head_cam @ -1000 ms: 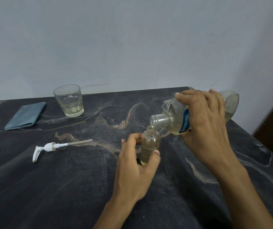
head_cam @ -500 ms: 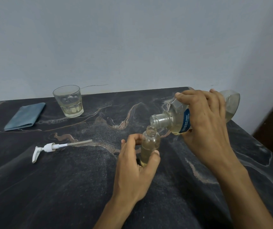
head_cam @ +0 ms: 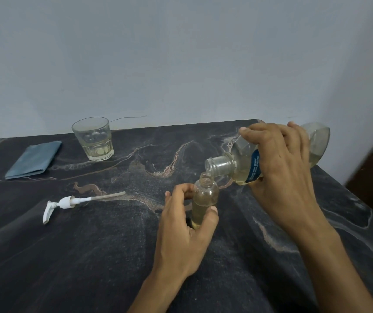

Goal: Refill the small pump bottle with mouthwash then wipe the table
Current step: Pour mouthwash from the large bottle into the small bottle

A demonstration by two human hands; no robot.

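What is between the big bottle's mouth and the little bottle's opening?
Nothing visible. The mouthwash bottle, tilted in the right hand, has its mouth right over the open neck of the small bottle. The pump lies off to the left.

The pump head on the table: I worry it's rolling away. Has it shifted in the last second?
No. The pump head lies in the same place beside the tan streak in the tabletop.

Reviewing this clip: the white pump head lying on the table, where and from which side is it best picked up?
Probably at the collar of the pump head, pinched from above: it lies flat on the table, nozzle toward the person, thin dip tube pointing away and right, too slender to grip well.
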